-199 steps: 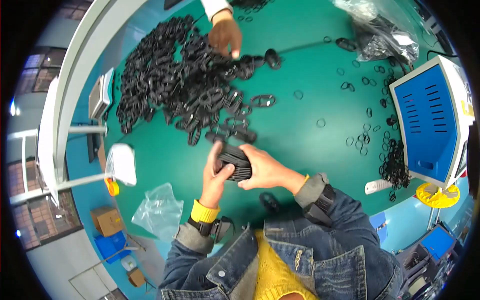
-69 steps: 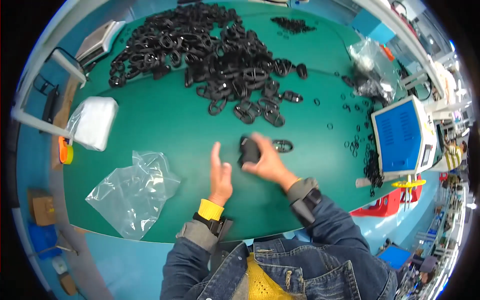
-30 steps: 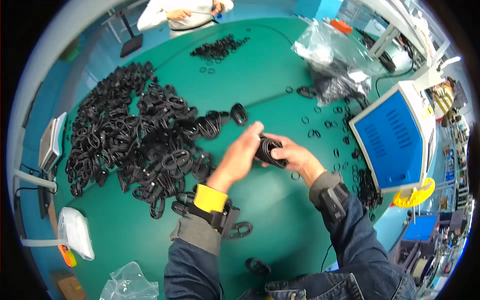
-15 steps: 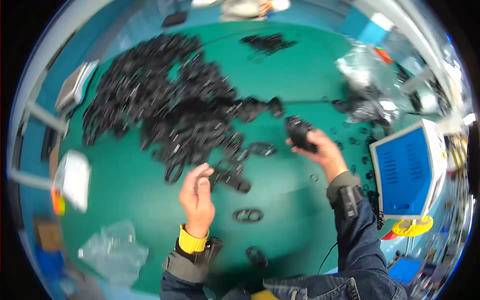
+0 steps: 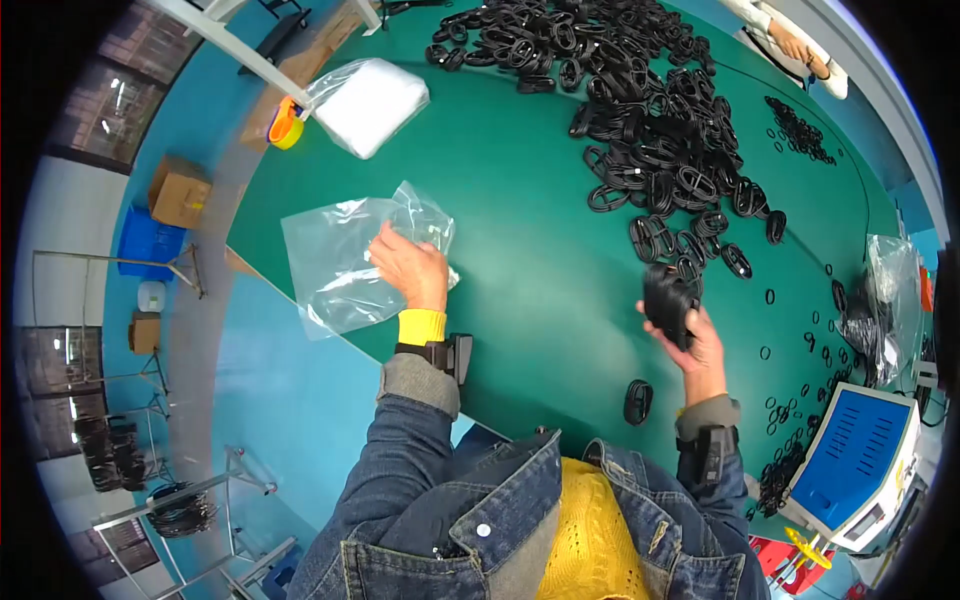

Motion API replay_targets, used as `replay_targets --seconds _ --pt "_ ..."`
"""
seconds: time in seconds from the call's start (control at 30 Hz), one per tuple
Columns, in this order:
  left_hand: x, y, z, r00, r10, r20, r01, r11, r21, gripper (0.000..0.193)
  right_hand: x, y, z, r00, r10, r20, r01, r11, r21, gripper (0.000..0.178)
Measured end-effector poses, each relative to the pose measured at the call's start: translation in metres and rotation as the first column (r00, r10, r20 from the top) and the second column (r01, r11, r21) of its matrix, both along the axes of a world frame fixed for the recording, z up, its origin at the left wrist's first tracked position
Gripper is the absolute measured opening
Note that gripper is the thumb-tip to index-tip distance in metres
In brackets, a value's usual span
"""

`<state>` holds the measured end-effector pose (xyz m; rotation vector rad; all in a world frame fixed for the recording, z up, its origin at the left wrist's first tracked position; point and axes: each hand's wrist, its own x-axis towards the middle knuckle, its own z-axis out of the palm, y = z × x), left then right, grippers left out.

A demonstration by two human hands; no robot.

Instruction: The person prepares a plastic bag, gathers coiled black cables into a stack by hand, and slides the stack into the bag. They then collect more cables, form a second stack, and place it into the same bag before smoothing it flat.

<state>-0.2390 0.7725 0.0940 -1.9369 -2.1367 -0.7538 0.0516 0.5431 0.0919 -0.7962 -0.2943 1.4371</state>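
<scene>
My left hand (image 5: 412, 268) is on a clear plastic bag (image 5: 335, 275) that lies flat near the table's left edge. Its fingers are bent and closed on the film. In my right hand (image 5: 702, 355) is a bundle of coiled black cables (image 5: 668, 298), held upright above the table with the fingers wrapped round it. A single coiled cable (image 5: 638, 402) lies on the green table close to my body, left of the right wrist. Beyond the right hand spreads a big heap of coiled black cables (image 5: 650, 120).
A white stack in clear film (image 5: 368, 105) lies at the far left, beside an orange-yellow tape roll (image 5: 286, 125). Small black rings (image 5: 785, 410) are scattered at right, near a blue-and-white machine (image 5: 855, 455). Another person's hand (image 5: 795, 45) shows at the far right edge.
The view has swung to the left. My left hand has gone from beside the cable heap to the clear bag and closed on it. My right hand still holds its cables.
</scene>
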Motion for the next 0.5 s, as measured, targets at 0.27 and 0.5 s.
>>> replay_targets --seconds 0.27,0.5 --pt "-0.003 -0.027 0.008 0.819 -0.490 0.297 0.468 0.871 0.148 0.028 -0.100 0.080 0.023 0.986 0.151 -0.067 -0.143 0.983 0.115 0.082" --pt "0.017 -0.085 0.041 0.341 -0.815 0.468 0.871 0.461 0.169 0.027 -0.122 0.122 -0.029 0.860 0.469 0.203 -0.484 0.875 0.029 0.073"
